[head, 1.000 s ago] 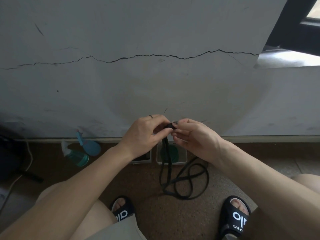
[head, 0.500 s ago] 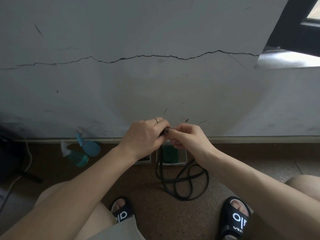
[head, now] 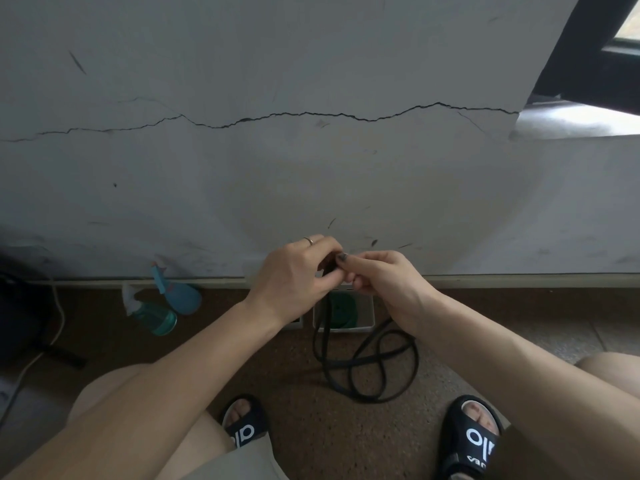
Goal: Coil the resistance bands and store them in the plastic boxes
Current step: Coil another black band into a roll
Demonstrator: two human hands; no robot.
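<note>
- Black resistance band [head: 363, 362]: its upper end is pinched between both hands, which meet in front of the wall; the remainder hangs below them and lies in loose, crossing loops on the floor [head: 304, 427], between the sandalled feet.
- Left hand [head: 294, 275]: fingers curled around the start of the coil, with a ring visible on one finger.
- Right hand [head: 388, 285]: fingertips [head: 344, 259] pinch the same end, touching the left hand.
- Plastic box [head: 367, 323]: sits directly below the hands against the skirting and already holds a coiled green band [head: 343, 308]. A second box under the left wrist is mostly hidden.
- Handling, as a judgement: the band appears light, limp and springy, so a released coil is likely to unwind. Hold the wound core firmly with one hand and feed slack with the other, keeping the floor loops from tangling.
</note>
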